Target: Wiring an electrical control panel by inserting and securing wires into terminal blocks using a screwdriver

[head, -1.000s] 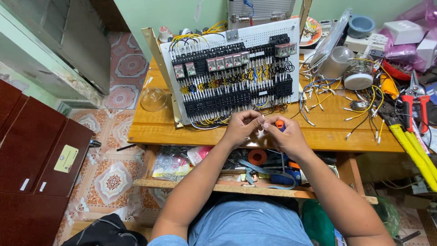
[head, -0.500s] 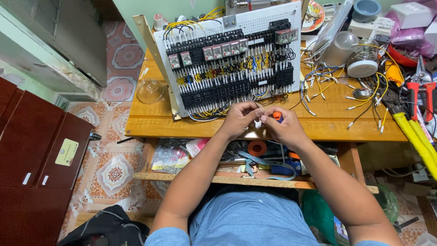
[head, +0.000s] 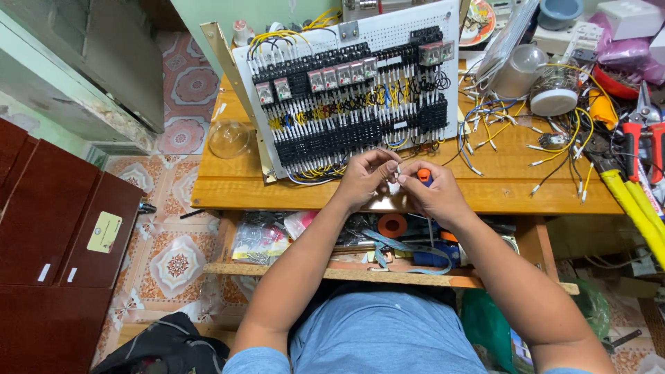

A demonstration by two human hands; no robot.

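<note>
My left hand (head: 366,179) and my right hand (head: 431,194) meet over the front edge of a wooden table (head: 235,183). Between their fingertips they pinch a small white wire end (head: 395,173). My right hand also grips an orange-handled screwdriver (head: 423,177), of which only the handle top shows. Just beyond my hands a white perforated wiring panel (head: 415,24) leans upright, packed with black terminal blocks, relays and yellow, black and blue wires.
Loose wires (head: 516,135) lie to the right with a glass jar (head: 554,90), a clear cup (head: 518,69), red pliers (head: 641,142) and a yellow-handled tool (head: 634,201). A glass dome (head: 230,138) sits at the left. A lower shelf (head: 277,271) holds tape and bags. A dark red cabinet (head: 55,228) stands at the left.
The camera view has shifted slightly downward and closer. My hands stay together at the table's front edge, fingers working the small wire end; nothing was picked up or put down.
</note>
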